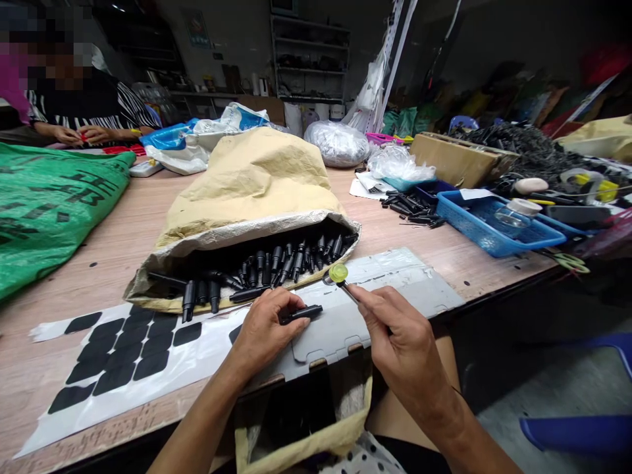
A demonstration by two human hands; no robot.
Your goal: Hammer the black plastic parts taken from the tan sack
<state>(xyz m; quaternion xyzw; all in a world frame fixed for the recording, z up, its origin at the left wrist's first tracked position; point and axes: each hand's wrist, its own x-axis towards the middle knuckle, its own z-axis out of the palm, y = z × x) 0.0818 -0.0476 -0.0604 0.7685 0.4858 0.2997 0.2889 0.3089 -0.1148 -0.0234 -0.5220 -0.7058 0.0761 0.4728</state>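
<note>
My left hand point(269, 326) is closed round a black, pen-like tube point(309, 312), whose tip points right over a grey-white cardboard sheet point(395, 280). The fingers of my right hand point(399, 329) grip the thin handle of a small hammer point(338, 272) with a round yellow-green face, raised a little above the cardboard and apart from the tube. Just beyond both hands lies a tan paper sack point(257, 171), its mouth facing me. Many similar black tubes point(286, 262) spill toward its lip.
A white sheet of black stickers point(123, 349) lies left of the cardboard. A green sack point(54, 210) is farther left. Blue baskets point(498, 230), loose black parts point(415, 207) and a cardboard box point(459, 158) stand right. Another person point(89, 112) sits across the table. An open bag point(306, 454) is below the edge.
</note>
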